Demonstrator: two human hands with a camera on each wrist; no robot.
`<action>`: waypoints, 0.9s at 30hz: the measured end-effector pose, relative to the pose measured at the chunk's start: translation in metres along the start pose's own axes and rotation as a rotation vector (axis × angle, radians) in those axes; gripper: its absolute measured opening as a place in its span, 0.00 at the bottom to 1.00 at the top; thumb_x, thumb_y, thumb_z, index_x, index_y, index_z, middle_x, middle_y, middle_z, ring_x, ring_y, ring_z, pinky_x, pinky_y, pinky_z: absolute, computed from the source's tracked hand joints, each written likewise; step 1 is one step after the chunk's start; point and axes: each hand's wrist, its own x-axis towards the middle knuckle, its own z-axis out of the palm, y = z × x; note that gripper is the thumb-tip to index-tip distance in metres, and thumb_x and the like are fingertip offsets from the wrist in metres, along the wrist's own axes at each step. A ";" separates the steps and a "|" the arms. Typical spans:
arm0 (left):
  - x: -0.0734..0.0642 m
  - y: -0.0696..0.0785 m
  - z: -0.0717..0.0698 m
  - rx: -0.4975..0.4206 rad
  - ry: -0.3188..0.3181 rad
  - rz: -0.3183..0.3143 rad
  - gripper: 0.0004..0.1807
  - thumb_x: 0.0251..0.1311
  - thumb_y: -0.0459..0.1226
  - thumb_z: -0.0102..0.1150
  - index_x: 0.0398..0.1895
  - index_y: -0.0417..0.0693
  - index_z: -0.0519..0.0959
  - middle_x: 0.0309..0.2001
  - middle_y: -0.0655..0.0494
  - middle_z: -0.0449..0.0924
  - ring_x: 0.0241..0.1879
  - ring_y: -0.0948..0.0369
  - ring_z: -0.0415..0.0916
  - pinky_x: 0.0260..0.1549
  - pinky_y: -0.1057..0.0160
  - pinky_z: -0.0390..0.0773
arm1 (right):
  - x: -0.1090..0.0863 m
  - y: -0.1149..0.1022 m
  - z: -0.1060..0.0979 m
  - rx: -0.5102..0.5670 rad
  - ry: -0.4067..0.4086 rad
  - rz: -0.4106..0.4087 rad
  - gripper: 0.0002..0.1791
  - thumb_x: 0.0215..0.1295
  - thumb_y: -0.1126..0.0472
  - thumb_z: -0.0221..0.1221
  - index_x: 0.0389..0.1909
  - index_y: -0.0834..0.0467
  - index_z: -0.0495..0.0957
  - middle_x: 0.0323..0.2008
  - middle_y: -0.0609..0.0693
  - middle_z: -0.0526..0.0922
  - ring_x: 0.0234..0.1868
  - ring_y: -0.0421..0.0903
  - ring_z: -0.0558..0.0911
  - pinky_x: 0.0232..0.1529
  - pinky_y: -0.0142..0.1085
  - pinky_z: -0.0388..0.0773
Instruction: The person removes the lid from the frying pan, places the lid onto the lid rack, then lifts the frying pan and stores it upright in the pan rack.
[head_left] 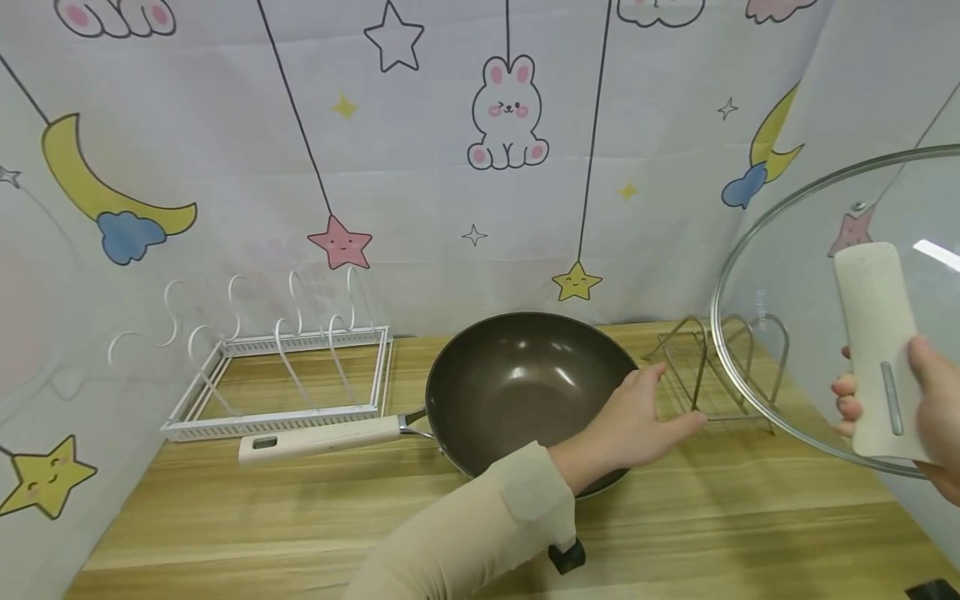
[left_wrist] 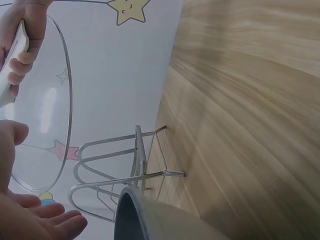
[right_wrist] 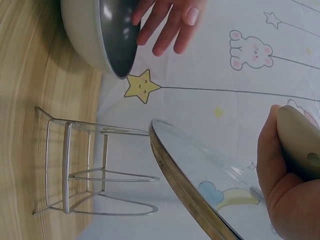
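My right hand [head_left: 941,408] grips the cream handle [head_left: 873,342] of a large clear glass lid [head_left: 787,300], its metal-rimmed disc held up at the right of the head view. In the right wrist view the lid's rim [right_wrist: 187,187] overlaps the ends of a wire rack. A dark-lined wok [head_left: 517,392] with a cream long handle [head_left: 322,439] sits on the table, handle pointing left. My left hand [head_left: 630,421] reaches across the wok's right side, fingers spread and holding nothing. Its fingertips [right_wrist: 159,50] show over the wok's opening in the right wrist view.
A small metal wire rack [head_left: 696,400] stands right of the wok, below the lid. Left of the wok lies a white rack [head_left: 270,421] with curved upright hooks. A patterned cloth [head_left: 427,167] hangs behind the wooden table [head_left: 240,525].
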 end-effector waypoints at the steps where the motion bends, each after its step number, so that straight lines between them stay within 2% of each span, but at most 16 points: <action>1: 0.001 0.000 0.000 0.001 0.004 0.003 0.42 0.60 0.60 0.52 0.72 0.53 0.54 0.70 0.58 0.59 0.69 0.61 0.58 0.64 0.62 0.65 | 0.000 0.000 -0.001 0.014 -0.004 0.003 0.29 0.74 0.44 0.22 0.54 0.55 0.68 0.34 0.58 0.82 0.28 0.50 0.83 0.29 0.45 0.83; 10: 0.009 0.004 0.001 0.020 0.018 0.030 0.40 0.60 0.58 0.52 0.71 0.51 0.56 0.68 0.57 0.63 0.67 0.61 0.62 0.62 0.64 0.67 | -0.001 0.003 -0.007 0.048 -0.008 -0.008 0.30 0.74 0.45 0.21 0.53 0.55 0.69 0.33 0.58 0.83 0.27 0.50 0.83 0.29 0.46 0.83; 14: 0.013 0.007 0.003 0.019 0.024 0.030 0.40 0.59 0.57 0.53 0.71 0.52 0.56 0.67 0.56 0.63 0.67 0.61 0.62 0.62 0.64 0.67 | -0.002 0.002 -0.006 0.026 0.013 -0.004 0.30 0.74 0.44 0.22 0.53 0.55 0.69 0.33 0.58 0.83 0.27 0.50 0.83 0.28 0.46 0.83; 21: 0.018 0.010 0.007 -0.020 0.011 0.022 0.40 0.60 0.57 0.53 0.72 0.53 0.55 0.69 0.57 0.61 0.68 0.61 0.60 0.62 0.63 0.67 | -0.004 -0.001 0.000 -0.041 0.055 -0.004 0.27 0.74 0.44 0.23 0.53 0.54 0.65 0.32 0.57 0.82 0.27 0.49 0.83 0.27 0.44 0.83; 27: 0.023 0.010 0.010 -0.064 0.015 -0.008 0.40 0.59 0.56 0.54 0.71 0.53 0.56 0.69 0.58 0.61 0.67 0.59 0.61 0.62 0.60 0.68 | -0.006 -0.002 0.000 -0.051 0.088 0.008 0.27 0.73 0.43 0.24 0.52 0.54 0.66 0.32 0.56 0.82 0.26 0.49 0.83 0.26 0.44 0.83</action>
